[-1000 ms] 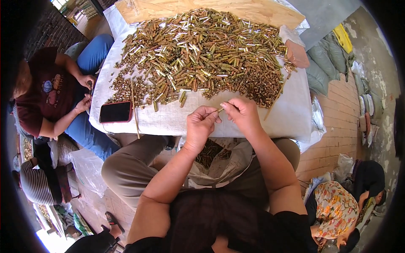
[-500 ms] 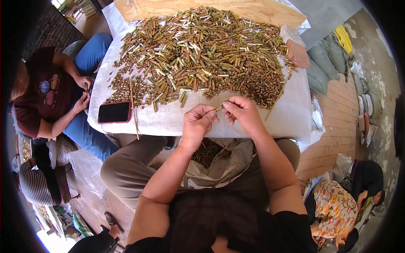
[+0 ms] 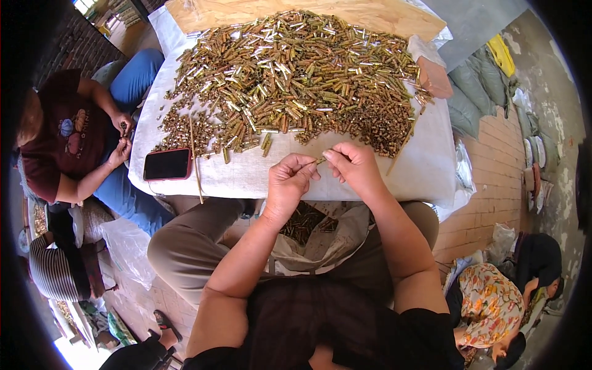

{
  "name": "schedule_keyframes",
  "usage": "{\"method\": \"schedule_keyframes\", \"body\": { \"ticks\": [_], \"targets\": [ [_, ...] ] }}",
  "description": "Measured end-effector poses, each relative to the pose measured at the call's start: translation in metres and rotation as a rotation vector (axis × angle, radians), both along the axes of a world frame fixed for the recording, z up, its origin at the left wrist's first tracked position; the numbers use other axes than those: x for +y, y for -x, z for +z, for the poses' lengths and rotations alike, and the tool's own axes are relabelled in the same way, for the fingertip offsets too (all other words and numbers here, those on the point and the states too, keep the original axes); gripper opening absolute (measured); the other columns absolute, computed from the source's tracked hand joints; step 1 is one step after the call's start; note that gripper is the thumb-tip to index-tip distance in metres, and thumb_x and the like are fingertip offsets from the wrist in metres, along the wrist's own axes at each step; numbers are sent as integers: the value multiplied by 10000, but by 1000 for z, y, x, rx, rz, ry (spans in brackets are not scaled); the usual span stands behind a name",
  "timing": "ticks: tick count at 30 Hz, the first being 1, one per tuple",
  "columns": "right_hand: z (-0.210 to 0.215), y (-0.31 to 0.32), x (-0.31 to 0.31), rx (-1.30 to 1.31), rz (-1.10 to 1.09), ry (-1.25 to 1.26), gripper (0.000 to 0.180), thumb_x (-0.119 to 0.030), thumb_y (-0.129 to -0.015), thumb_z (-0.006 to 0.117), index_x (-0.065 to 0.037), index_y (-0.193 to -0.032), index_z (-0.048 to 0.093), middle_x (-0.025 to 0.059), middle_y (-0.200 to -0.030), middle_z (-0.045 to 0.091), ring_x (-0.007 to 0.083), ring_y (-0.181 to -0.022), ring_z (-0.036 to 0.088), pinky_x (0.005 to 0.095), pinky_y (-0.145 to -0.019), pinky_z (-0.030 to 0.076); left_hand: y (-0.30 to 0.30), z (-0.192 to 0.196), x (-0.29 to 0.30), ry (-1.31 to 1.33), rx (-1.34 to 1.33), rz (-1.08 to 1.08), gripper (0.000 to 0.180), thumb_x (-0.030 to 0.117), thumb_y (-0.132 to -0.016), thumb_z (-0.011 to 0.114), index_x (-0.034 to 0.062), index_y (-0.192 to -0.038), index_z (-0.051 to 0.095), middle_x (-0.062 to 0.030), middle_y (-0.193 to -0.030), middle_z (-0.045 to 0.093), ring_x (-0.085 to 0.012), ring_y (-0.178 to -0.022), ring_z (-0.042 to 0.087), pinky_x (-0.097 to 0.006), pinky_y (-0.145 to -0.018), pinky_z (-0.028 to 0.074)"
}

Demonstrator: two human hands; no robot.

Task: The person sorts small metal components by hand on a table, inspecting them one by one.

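Between my two hands, just above the table's near edge, is a thin brass-coloured metal piece. My left hand pinches one end of it between thumb and fingers. At the other end, the thumb and fingertips of my right hand are closed on it; the fingers partly hide it. Beyond them spreads a big heap of slim brass-coloured metal tubes. Shorter metal pieces lie in a pile at the right and another pile at the left.
A phone and a thin stick lie on the white-covered table. An open sack with metal pieces sits between my knees. One person sits at the left; another is low at the right. A wooden board borders the heap.
My right hand has shifted very slightly left; both hands keep their pinch on the metal piece. The person at the left has moved their hands a little.
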State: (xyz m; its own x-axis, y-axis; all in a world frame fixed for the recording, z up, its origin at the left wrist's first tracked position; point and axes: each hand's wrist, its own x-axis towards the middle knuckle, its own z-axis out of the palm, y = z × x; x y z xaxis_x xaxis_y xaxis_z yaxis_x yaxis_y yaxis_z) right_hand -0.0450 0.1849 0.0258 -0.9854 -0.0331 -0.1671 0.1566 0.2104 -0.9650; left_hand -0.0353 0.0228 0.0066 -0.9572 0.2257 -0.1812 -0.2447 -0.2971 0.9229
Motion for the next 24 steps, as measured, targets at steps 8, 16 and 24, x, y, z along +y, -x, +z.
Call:
{"method": "schedule_keyframes", "body": {
  "ticks": [8, 16, 24],
  "targets": [
    [-12, -3, -7, 243, -24, -117, 158, -145, -865, 611, 1, -805, 608, 10, -624, 567, 57, -512, 516, 206, -432, 407, -1, 5, 6, -32, -74, 35, 64, 21, -877, 541, 5, -912, 592, -41, -688, 600, -15, -434, 335, -173, -385, 236],
    [-29, -22, -37, 360, -199, -74, 152, -96, -868, 582, 42, -930, 592, 98, -687, 603, 149, -603, 574, 278, -550, 457, -5, -1, 10, -11, -73, 177, 47, 20, -876, 552, -2, -885, 593, -29, -698, 606, -22, -496, 408, -170, -430, 320],
    [-42, -28, -51, 283, -148, 80, 242, -60, -865, 582, 81, -1059, 546, 91, -778, 627, 112, -677, 579, 253, -620, 481, -6, -13, 10, -66, -96, 293, 50, 17, -878, 554, 9, -867, 602, 6, -698, 584, -19, -518, 411, -174, -443, 329]
  ]
}}
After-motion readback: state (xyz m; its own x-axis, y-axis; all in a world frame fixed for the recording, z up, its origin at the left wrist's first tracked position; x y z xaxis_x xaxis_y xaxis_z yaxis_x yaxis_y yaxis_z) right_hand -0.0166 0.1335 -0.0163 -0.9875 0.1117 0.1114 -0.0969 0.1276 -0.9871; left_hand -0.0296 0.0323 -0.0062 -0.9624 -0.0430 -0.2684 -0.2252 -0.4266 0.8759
